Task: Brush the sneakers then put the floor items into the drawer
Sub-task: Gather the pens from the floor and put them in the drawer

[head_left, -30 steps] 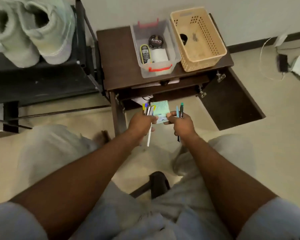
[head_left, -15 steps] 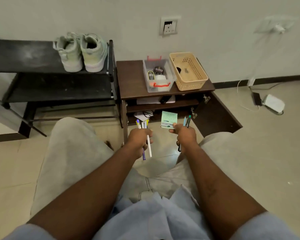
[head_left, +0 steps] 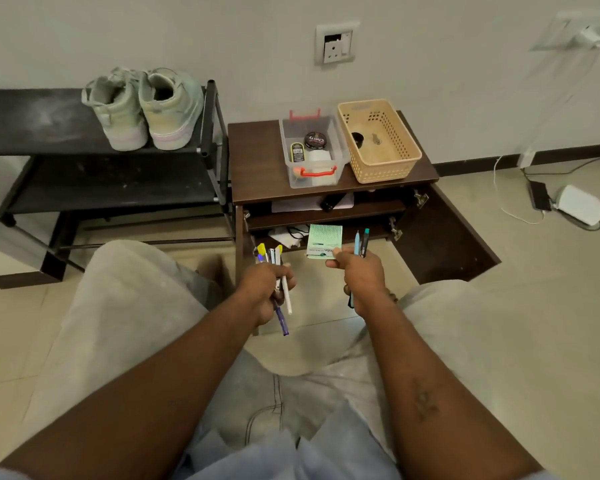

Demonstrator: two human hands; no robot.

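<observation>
The sneakers [head_left: 142,109] sit side by side on the rack [head_left: 49,119] left of the cabinet [head_left: 257,157], so the brushing looks done. The step in hand, I judge, is stowing the floor items.

Both hands hover just in front of the cabinet's open lower shelf, with its door [head_left: 447,237] swung open to the right. The left hand [head_left: 267,285] is curled round a pen bunch [head_left: 271,254], whose ends stick out above and below the fist. The right hand [head_left: 359,271] pinches a green box [head_left: 324,240] under the thumb, and its other fingers clasp a pen pair [head_left: 361,240]. None of this load is inside the cabinet yet.

Next, each hand likely needs to reach forward into the opening, clear of the shelf edge and the cables [head_left: 297,232] lying there, and let go. Loose pens could roll back out.
</observation>
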